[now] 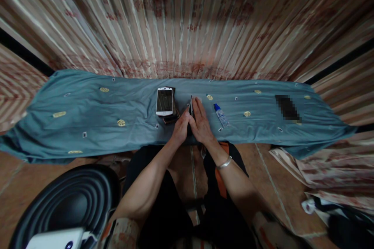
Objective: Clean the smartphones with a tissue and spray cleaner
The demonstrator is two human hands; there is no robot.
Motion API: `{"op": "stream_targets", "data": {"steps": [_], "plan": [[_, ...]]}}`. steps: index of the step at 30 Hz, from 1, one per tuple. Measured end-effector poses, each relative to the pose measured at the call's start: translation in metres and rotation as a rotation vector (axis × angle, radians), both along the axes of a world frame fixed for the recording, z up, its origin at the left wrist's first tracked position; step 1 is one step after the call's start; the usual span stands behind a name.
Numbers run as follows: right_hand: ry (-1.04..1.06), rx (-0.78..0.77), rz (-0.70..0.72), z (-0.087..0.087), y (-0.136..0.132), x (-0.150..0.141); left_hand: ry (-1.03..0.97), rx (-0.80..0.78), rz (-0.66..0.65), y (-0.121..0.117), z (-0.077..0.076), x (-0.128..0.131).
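**1 thin, dark, flat thing (191,105) is held between 2 bare hands**

The thin, dark, flat thing is stood on its edge, over the near middle of the blue-green cloth with yellow pineapple shapes (140,130). It is pinched between the left hand (180,127) and the right hand (201,124). The right fingers are kept straight and close together, pressed along 1 side. The left thumb can be seen near the top, but how far the left fingers are bent cannot be told.

To the left, a white phone with a dark screen (165,102) is laid on darker things. To the right, a small clear bottle with a blue cap (221,116) is laid down; the marks on it are too small to be read.
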State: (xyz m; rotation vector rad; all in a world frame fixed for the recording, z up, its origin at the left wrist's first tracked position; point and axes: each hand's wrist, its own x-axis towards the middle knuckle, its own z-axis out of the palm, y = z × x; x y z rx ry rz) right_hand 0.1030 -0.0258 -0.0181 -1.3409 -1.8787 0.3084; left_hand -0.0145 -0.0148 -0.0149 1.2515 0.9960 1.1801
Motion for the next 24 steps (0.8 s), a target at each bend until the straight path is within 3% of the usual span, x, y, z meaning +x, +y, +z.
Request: {"op": "stream_targets", "data": {"steps": [16, 24], "plan": [[-0.039, 0.024, 0.108, -0.016, -0.008, -0.015, 0.151, -0.128, 0.086, 0.014, 0.009, -0.012], [-0.016, 0.021, 0.05, -0.01, -0.003, -0.008, 0.139, -0.004, 0.031, 0.008, 0.008, -0.004]]}}
